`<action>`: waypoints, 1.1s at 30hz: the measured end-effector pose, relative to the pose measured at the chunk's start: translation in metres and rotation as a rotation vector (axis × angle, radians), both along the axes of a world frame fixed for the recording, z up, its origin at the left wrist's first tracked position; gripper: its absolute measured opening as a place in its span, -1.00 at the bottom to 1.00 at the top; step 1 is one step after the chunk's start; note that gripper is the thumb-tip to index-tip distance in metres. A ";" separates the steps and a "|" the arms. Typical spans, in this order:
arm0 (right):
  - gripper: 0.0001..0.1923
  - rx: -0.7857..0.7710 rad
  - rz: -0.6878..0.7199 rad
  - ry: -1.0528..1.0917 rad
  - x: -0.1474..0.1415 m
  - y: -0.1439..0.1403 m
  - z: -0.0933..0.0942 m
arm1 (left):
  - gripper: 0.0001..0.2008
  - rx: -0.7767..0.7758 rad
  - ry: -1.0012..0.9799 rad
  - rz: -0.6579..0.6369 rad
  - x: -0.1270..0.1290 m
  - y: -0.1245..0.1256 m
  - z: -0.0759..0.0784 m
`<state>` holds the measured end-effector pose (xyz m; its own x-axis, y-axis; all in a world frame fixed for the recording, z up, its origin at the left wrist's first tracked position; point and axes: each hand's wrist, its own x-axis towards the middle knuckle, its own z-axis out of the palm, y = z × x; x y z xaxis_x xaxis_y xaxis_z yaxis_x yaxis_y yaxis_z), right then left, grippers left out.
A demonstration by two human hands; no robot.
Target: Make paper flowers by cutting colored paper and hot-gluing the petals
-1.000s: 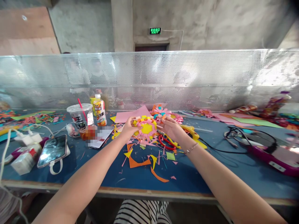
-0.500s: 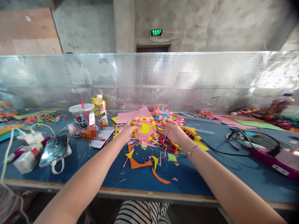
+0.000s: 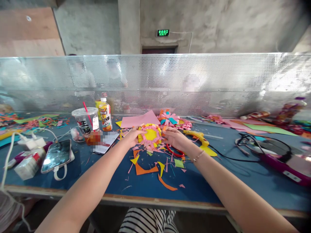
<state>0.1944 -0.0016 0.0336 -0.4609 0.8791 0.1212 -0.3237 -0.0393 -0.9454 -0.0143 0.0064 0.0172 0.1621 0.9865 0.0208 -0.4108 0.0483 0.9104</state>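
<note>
My left hand (image 3: 133,136) pinches the left edge of a round paper flower (image 3: 150,135), which has a yellow centre and a rim of pink, yellow and orange folded strips. In my right hand (image 3: 175,138), thumb and fingers close on a small orange paper piece (image 3: 165,128) at the flower's right edge. Whether the piece touches the rim I cannot tell. Under the right wrist lie scissors with red handles (image 3: 178,152), partly hidden. A yellow glue gun (image 3: 200,137) with a black cord rests just right of that hand. Behind the flower sit finished-looking pink paper flowers (image 3: 168,118).
Paper scraps (image 3: 145,168) litter the blue table (image 3: 116,184) before me. To the left stand a plastic cup (image 3: 84,118), a juice bottle (image 3: 105,116) and a phone (image 3: 57,155). A purple power strip (image 3: 284,168) with cables lies right. A perforated metal screen (image 3: 155,81) borders the back.
My right hand has moved left with the orange piece, up to the flower's right edge. More of the glue gun shows. My left hand still holds the flower in about the same place.
</note>
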 end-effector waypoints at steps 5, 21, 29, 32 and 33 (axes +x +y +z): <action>-0.82 -0.038 -0.020 -0.086 -0.004 0.000 -0.002 | -0.75 -0.061 -0.165 -0.040 0.004 -0.005 0.009; -0.81 0.084 -0.126 0.166 -0.004 0.007 -0.006 | -0.59 0.205 -0.142 -0.061 0.015 -0.016 0.004; -0.81 0.092 -0.133 0.149 -0.008 0.009 -0.009 | -0.48 0.237 -0.006 0.042 0.020 -0.017 -0.001; -0.82 0.081 -0.145 0.178 -0.007 0.007 -0.006 | -0.51 0.243 -0.016 0.056 0.021 -0.016 -0.002; -0.83 0.085 -0.154 0.194 -0.007 0.006 -0.004 | -0.51 0.245 -0.028 0.059 0.021 -0.016 -0.002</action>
